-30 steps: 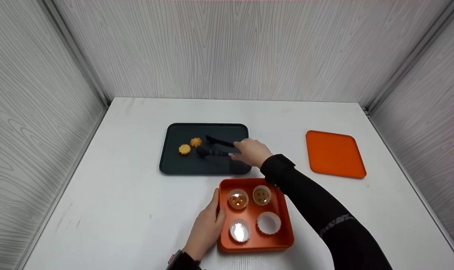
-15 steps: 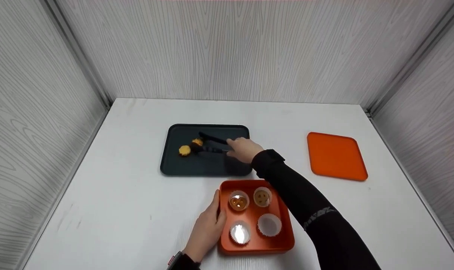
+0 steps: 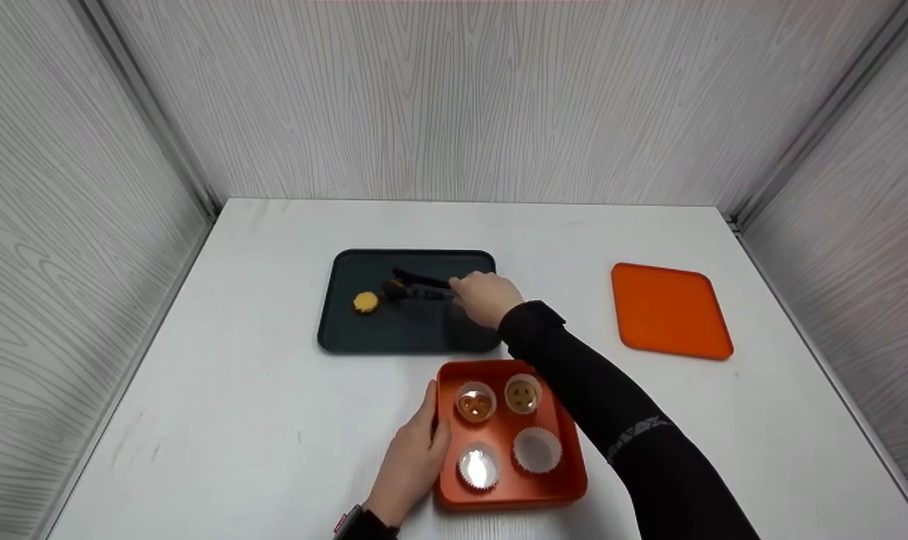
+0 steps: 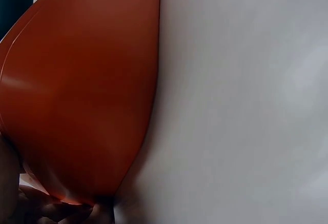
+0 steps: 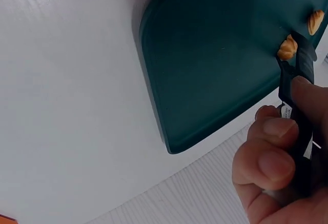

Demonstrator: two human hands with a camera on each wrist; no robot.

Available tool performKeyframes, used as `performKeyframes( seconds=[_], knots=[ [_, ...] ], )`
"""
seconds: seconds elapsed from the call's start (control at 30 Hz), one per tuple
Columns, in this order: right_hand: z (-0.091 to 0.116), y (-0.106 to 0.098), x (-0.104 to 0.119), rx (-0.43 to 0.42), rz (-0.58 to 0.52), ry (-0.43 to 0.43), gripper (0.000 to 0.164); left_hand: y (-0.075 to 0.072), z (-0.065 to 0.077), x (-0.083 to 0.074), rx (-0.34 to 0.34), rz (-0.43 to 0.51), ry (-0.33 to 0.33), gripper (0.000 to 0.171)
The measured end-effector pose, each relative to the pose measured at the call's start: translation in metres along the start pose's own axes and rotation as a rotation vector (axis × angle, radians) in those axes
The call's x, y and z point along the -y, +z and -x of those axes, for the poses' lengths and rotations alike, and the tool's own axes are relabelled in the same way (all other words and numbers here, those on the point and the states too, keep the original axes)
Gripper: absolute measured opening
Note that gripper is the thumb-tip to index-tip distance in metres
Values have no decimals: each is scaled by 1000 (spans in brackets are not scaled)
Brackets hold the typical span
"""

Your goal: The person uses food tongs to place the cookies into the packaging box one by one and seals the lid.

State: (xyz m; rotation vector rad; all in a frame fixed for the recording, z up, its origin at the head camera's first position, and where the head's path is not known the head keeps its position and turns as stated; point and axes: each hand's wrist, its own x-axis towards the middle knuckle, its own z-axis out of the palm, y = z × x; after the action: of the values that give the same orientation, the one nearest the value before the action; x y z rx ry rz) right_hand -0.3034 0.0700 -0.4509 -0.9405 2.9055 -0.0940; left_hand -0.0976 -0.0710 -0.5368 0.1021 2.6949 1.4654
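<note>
My right hand (image 3: 487,300) holds black tongs (image 5: 304,65) over the dark green tray (image 3: 379,336). In the right wrist view, the tong tips stand on either side of a small ridged golden cookie (image 5: 288,48). The head view shows little of that cookie behind the tips. A second yellow cookie (image 3: 365,302) lies just left of them on the tray. My left hand (image 3: 412,459) grips the left side of an orange box (image 3: 507,496), thumb at the rim. Inside stand white paper baking cups: the two rear ones hold brown cookies (image 3: 523,396), the front cups (image 3: 537,450) hold none.
A flat orange tray (image 3: 672,311) lies on the white table (image 3: 221,390) at the right. Pale wood-grain panels (image 3: 454,97) close off the back and both sides. My right sleeve (image 3: 611,420) passes over the box's right rear corner.
My right hand has moved left and slightly away from me with the tongs, bringing their tips around the rear cookie. My left hand and the box have stayed in place.
</note>
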Motion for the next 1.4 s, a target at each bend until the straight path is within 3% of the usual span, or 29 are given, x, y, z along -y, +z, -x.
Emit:
performKeyframes(
  seconds=[0.2,0.7,1.0,1.4],
  knots=[
    [7,-9,-4,11,68,-20,23,1,-1,1,-2,8,-2,62],
    [42,-32,-26,52,21,11,26,1,-2,-1,9,1,-32,62],
    [39,-30,-22,100,-29,59,29,1,-2,0,9,-4,-28,62],
    [39,-35,-6,64,64,52,19,2,-2,0,6,8,-27,63]
  ],
)
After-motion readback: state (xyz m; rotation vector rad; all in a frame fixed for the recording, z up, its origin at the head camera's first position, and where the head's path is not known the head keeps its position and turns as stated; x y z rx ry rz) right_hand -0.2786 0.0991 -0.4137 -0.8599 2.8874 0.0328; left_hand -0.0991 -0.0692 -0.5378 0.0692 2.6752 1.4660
